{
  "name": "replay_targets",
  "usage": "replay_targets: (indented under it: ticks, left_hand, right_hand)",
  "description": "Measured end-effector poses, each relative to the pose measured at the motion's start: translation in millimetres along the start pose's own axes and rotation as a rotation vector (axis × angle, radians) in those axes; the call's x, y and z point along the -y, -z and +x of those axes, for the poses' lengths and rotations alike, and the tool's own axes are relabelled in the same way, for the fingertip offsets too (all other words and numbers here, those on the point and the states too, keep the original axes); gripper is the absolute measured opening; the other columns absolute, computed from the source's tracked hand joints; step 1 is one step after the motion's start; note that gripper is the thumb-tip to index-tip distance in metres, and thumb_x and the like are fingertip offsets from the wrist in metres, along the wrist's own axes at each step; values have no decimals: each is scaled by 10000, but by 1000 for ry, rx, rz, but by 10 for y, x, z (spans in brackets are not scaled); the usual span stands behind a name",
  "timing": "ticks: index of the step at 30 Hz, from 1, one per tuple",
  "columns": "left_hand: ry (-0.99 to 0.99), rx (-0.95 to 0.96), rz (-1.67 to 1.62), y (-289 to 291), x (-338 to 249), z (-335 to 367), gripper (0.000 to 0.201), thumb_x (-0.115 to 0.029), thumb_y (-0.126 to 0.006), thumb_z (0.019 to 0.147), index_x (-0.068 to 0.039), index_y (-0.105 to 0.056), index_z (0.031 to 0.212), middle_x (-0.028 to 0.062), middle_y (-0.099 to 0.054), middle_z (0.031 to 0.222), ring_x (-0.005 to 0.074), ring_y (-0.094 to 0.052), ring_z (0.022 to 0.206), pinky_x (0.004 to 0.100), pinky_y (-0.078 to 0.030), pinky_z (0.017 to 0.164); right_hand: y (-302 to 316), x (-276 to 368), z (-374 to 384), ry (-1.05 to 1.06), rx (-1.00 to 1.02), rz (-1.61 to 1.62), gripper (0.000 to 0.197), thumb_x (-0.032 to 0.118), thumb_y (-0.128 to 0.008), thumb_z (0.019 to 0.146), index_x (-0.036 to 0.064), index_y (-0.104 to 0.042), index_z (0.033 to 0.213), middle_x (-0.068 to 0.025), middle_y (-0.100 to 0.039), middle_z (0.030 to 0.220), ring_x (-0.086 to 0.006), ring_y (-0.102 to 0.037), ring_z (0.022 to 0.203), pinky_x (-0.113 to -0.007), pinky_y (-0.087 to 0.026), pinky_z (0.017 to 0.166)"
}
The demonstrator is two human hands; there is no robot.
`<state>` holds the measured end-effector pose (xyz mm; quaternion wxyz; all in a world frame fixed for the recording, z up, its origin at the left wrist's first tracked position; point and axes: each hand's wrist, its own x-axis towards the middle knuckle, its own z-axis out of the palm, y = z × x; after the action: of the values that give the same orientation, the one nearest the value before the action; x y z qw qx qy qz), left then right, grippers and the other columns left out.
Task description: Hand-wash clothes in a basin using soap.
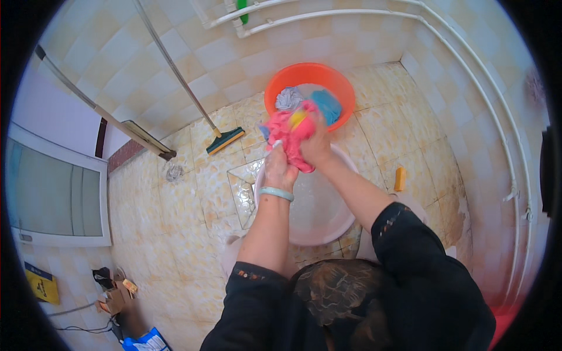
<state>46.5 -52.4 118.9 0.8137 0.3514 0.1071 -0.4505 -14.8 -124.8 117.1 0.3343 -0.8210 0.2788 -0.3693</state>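
Note:
Both of my hands grip a bunched pink garment [281,126] with a yellow patch, held up over the far edge of a pale basin [313,241]. My left hand [282,171], below a light green bangle [276,193], is closed on its near left side. At the garment's right side, my right hand [317,145] is closed around it, with some fingers hidden. Cloudy water [313,202] lies in the pale basin. Just beyond stands an orange basin [345,90] holding a grey-white cloth [288,98] and a blue cloth [328,105], partly covered by the pink garment.
A yellow bar [400,179], likely soap, lies right of the pale basin. Left stand a green-headed floor brush [225,140] and a second long-handled tool [137,134]. Behind them is a glass-paned door [58,196]. White pipes [345,11] run along the walls. The tiled floor looks wet.

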Motion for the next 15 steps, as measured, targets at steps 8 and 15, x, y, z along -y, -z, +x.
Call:
replay_targets:
  ticks: [8, 15]
  left_hand:
    - [-87, 134, 126, 574, 61, 513, 298, -244, -426, 989, -67, -504, 1215, 99, -587, 1182, 243, -572, 1072, 353, -466, 951]
    - [-87, 186, 188, 49, 260, 40, 298, -223, -370, 1007, -72, -498, 1229, 88, -590, 1197, 227, -587, 1091, 370, -493, 931]
  right_hand:
    - [124, 434, -518, 160, 136, 159, 509, 194, -710, 720, 32, -537, 1171, -211, -455, 1281, -382, -471, 1174, -430, -414, 956]
    - [135, -135, 105, -253, 156, -75, 542, 207, -728, 688, 67, -559, 1184, -221, -471, 1229, -410, -478, 1130, -430, -404, 971]
